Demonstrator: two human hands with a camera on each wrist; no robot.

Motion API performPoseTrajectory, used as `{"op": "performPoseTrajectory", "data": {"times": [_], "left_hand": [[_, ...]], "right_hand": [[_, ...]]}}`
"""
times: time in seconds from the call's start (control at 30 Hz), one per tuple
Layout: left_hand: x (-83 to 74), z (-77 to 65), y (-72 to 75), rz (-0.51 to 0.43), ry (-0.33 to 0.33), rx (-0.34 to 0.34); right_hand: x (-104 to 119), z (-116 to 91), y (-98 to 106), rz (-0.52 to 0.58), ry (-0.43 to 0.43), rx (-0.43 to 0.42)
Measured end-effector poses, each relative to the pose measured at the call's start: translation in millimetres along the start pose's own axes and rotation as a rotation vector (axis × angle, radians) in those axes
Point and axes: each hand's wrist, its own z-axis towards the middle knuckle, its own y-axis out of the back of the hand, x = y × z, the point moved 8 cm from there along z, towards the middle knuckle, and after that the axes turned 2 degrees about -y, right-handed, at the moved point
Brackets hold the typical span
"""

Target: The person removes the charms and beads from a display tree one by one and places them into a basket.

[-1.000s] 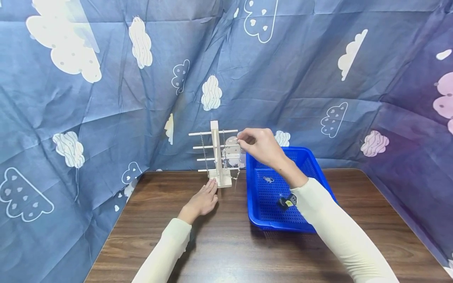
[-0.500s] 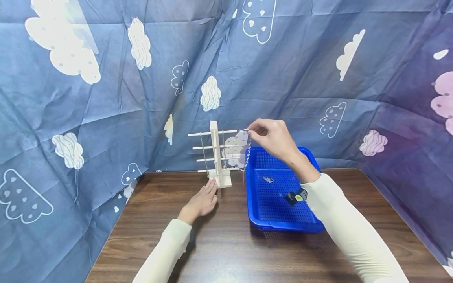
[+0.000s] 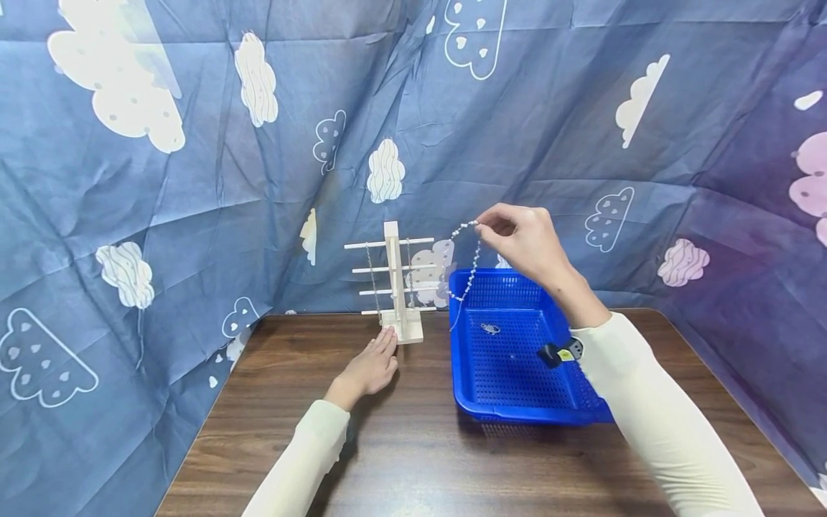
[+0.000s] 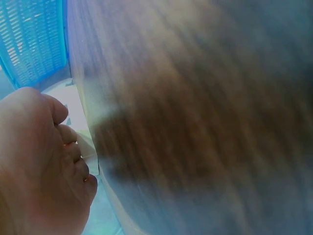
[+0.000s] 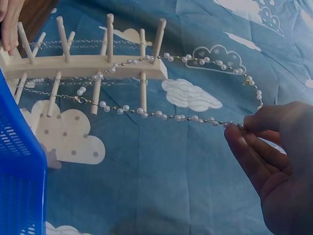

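Between thumb and index finger, my right hand [image 3: 530, 240] pinches a pearl bead necklace [image 3: 474, 269]. The necklace hangs as a loop with a thin chain tail, to the right of a pale wooden peg stand [image 3: 396, 276] and over the blue basket's left edge. In the right wrist view the white beads [image 5: 178, 117] show clearly, apart from the pegs. My left hand [image 3: 371, 365] rests its straight fingers on the stand's base [image 3: 407, 332]. On the stand's pegs hang a chain [image 3: 371, 273] at left and another chain [image 3: 410, 276] at right.
A blue plastic basket [image 3: 457, 373] stands right of the stand, with a small silvery chain [image 3: 490, 329] inside. Everything is on a brown wooden table [image 3: 400, 459]. Behind it hangs a blue cloth [image 3: 517, 143] with cloud prints.
My right hand has drawn the pearl necklace away from the stand's right pegs, to the right and up, and its loop now hangs freely. My left hand has stayed on the base.
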Motion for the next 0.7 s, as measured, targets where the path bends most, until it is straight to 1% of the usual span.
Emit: {"op": "performPoseTrajectory", "data": {"times": [0.27, 0.47, 0.7], "left_hand": [[1.7, -0.3, -3.4, 0.004, 0.007, 0.007], [1.9, 0.0, -3.2, 0.008, 0.008, 0.005], [0.6, 0.4, -0.6, -0.003, 0.004, -0.003]], "right_hand": [[-14, -1, 20, -0.003, -0.049, -0.041], [-27, -3, 34, 0.01, -0.095, -0.081], [-41, -8, 42, -0.017, -0.137, -0.093]]}}
